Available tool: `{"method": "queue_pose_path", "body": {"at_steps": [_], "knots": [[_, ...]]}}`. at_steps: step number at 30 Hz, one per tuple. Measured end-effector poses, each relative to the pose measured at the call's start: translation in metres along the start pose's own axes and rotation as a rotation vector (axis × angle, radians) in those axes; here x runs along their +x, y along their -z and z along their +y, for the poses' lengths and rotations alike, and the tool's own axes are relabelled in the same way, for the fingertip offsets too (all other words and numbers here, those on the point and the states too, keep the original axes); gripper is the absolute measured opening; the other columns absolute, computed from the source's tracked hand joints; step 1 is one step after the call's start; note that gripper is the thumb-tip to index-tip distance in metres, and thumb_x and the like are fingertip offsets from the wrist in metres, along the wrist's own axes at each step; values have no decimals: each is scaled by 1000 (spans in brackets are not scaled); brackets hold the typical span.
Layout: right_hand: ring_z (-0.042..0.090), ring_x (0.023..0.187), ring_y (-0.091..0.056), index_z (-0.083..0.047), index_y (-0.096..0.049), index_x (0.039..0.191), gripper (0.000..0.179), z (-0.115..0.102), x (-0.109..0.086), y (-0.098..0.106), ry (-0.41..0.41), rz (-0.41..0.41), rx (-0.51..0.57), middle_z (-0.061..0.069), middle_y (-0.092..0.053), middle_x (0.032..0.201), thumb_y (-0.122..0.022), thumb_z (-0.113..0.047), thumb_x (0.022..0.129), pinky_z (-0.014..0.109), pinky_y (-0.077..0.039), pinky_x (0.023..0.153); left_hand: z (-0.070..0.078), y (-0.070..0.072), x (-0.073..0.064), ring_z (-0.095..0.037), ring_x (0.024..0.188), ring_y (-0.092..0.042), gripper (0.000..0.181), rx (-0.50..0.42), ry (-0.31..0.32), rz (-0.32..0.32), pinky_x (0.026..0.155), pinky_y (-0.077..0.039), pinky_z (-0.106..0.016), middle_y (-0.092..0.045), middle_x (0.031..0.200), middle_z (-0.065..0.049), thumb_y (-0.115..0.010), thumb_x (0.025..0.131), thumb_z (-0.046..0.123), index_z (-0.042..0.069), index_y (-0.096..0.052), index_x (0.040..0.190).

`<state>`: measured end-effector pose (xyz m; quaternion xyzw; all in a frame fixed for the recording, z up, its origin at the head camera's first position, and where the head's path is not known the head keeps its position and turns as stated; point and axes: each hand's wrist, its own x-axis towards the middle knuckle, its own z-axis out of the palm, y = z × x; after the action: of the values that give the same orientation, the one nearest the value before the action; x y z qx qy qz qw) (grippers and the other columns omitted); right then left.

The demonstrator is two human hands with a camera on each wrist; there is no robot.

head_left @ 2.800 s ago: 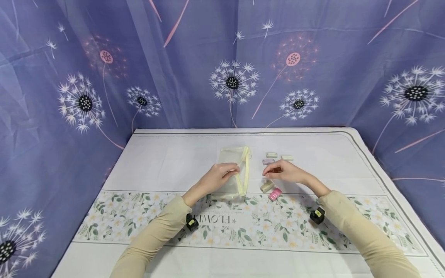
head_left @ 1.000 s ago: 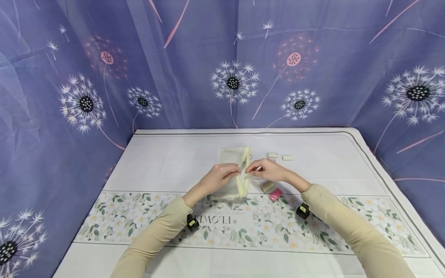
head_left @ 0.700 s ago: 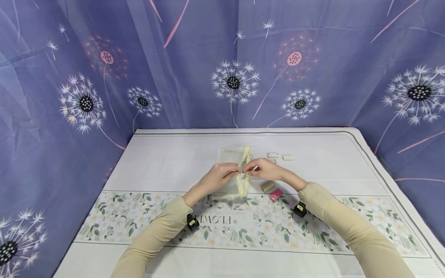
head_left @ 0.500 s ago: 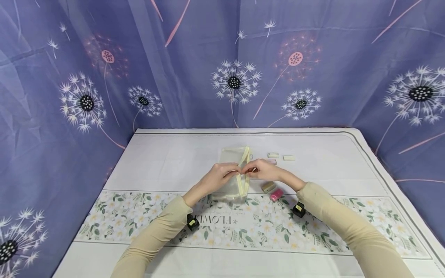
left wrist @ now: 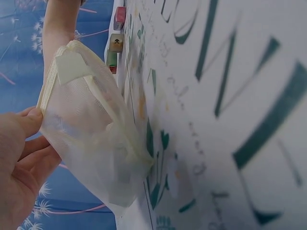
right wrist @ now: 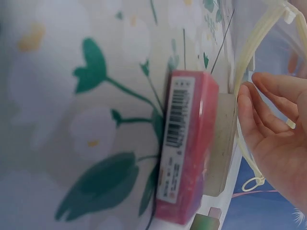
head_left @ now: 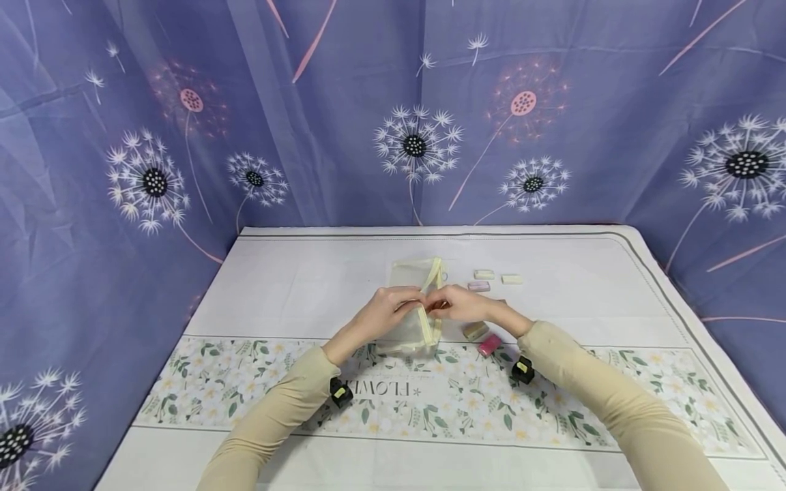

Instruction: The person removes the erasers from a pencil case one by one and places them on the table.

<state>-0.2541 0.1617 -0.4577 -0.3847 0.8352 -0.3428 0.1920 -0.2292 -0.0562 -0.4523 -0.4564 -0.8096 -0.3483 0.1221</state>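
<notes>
The pouch (left wrist: 96, 129) sits on the bench (head_left: 295, 286), mouth gaping. The left hand (head_left: 387, 312) pinches one lip, and should hold it high so the mesh does not snag. The right hand (head_left: 457, 305) is at the mouth, fingertips nearly together; whether they grip anything I cannot tell. Best reach well inside before loosening, sparing the pink block (head_left: 489, 345) and tan block (head_left: 475, 331) right of the pouch.

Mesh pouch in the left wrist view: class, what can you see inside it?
Through the mesh pouch, faint shapes show, too blurred to name. In the head view, the left hand and right hand cover part of its opening, hiding what is there.
</notes>
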Motion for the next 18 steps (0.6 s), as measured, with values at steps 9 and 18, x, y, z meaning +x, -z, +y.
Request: {"method": "queue_pose_path", "body": {"at_steps": [9, 18], "knots": [[13, 87, -63, -8, -63, 107, 19, -2, 3, -2, 7, -26, 7, 5, -66, 96, -56, -9, 89, 25, -55, 80, 1, 3, -1, -11, 91, -66, 15, -12, 3, 13, 75, -53, -14, -69, 102, -6, -58, 88, 8, 9, -69, 98], [15, 91, -63, -6, -56, 118, 30, -2, 8, -5, -21, -21, 13, 6, -65, 101, -56, -9, 89, 23, -54, 81, -1, 7, -2, -13, 92, -66, 16, -21, 42, 0, 78, -53, -12, -69, 104, -5, -58, 88, 9, 9, -69, 99]]}}
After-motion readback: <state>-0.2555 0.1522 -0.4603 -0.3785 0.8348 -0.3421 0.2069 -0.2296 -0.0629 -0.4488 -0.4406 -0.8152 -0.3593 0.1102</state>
